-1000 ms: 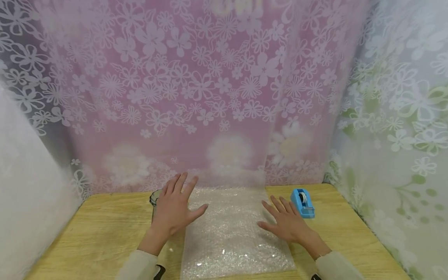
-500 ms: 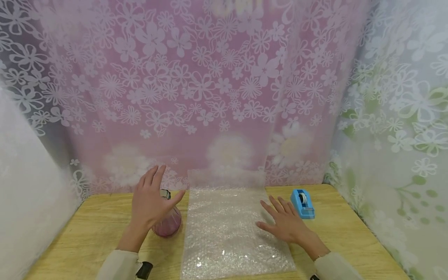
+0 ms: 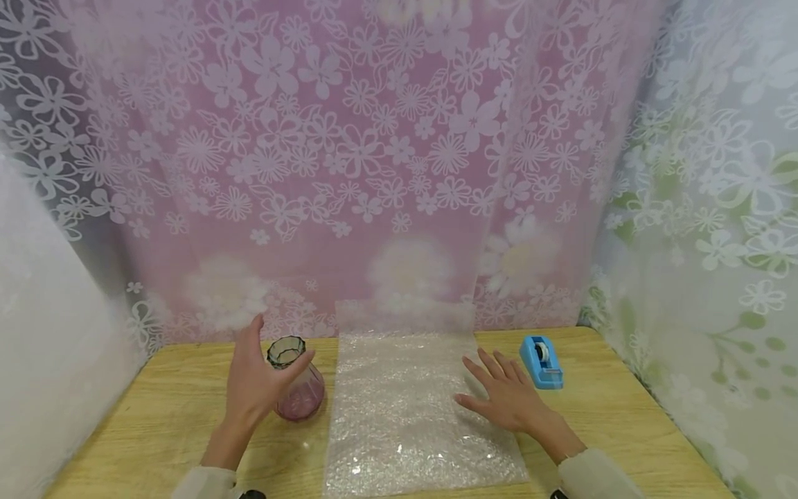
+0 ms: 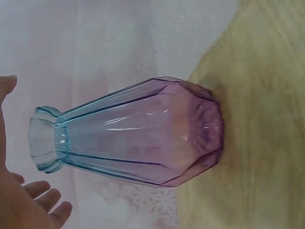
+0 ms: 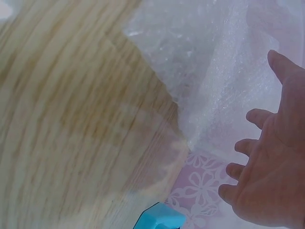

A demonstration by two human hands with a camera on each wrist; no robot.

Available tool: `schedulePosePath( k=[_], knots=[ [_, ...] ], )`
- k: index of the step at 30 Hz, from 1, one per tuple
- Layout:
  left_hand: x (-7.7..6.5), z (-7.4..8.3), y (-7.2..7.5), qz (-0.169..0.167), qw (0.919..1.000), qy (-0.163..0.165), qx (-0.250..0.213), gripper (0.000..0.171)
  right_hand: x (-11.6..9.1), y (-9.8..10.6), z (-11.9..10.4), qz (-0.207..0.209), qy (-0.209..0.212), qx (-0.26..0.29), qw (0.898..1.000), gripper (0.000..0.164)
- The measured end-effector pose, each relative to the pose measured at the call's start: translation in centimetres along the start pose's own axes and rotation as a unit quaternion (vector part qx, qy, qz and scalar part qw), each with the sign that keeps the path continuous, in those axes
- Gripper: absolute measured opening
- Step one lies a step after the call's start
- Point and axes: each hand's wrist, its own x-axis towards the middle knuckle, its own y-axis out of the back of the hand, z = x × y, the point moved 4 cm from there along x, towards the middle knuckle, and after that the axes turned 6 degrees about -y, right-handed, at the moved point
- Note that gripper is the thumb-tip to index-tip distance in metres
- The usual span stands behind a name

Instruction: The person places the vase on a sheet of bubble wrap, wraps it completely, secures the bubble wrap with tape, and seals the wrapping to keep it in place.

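A faceted glass vase (image 3: 302,398), bluish at the neck and purple at the base, stands upright on the left part of the table. Beside its neck is my left hand (image 3: 251,380), thumb spread from the other fingers; in the left wrist view a gap shows between this hand (image 4: 21,202) and the vase (image 4: 138,136). A sheet of bubble wrap (image 3: 399,416) lies flat to the right of the vase. Over its right edge my right hand (image 3: 512,400) has its fingers spread and holds nothing. Whether it touches the sheet I cannot tell.
A blue tape dispenser (image 3: 541,364) with a roll of tape stands just beyond my right hand. The bubble wrap's far end rises against the pink floral curtain (image 3: 374,173) behind the wooden table (image 3: 623,423). Pale sheets hang at both sides.
My left hand has moved left from over the bubble wrap's edge to the vase's left side and turned, uncovering the vase. The right hand has stayed nearly still.
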Motion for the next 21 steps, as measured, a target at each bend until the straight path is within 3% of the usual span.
schedulePosePath(
  k=[5, 10, 21],
  knots=[
    [-0.8, -1.0, -0.7, -0.019, 0.9985, 0.041, -0.032, 0.111, -0.1, -0.1, 0.0, 0.008, 0.003, 0.010, 1.000, 0.077],
    [-1.7, -2.3, -1.4, -0.053, 0.9913, 0.087, -0.084, 0.115, -0.1, -0.3, -0.2, 0.006, 0.005, 0.016, 1.000, 0.076],
    [-3.2, -5.0, -3.6, -0.095, 0.9763, 0.138, -0.137, 0.120, 0.1, -0.8, -0.4, -0.010, 0.003, 0.025, 1.000, 0.077]
  ],
)
